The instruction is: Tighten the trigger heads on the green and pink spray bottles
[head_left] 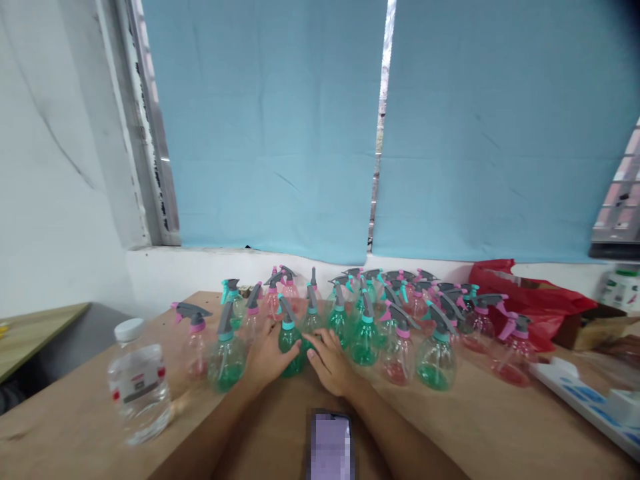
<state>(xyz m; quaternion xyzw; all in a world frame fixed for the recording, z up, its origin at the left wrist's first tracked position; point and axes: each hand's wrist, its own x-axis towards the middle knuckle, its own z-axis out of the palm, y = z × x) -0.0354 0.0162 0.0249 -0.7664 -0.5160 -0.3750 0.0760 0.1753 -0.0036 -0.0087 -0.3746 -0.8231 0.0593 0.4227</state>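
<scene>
The round spray bottle of clear plastic with green liquid, turquoise collar and grey trigger head (pixel 291 350) stands upright on the table, at the front of a large group. The left hand (pixel 265 357) is wrapped at its left side, thumb across the front, so I judge that it holds this bottle. The right hand (pixel 333 363) is half open just beside it; whether its fingertips touch, I cannot tell.

As far as I can judge, much is already done: this bottle and its neighbours – a pink-collared bottle with reddish liquid (pixel 399 360), a turquoise-collared one with pale green bottom (pixel 437 367) – have heads fitted and stand in loose rows. What is left, this single view does not show clearly.

The back bottles hide one another, so their number and contents are uncertain. The fingers on the far side of the held bottle are covered. Near the brown wooden table's (pixel 480 427) front edge, a dark phone (pixel 331 450) is pixelated and cut off. At right, a crumpled red plastic bag (pixel 535 303) partly covers a brown cardboard box (pixel 597 330) – its inside is hard to make out
</scene>
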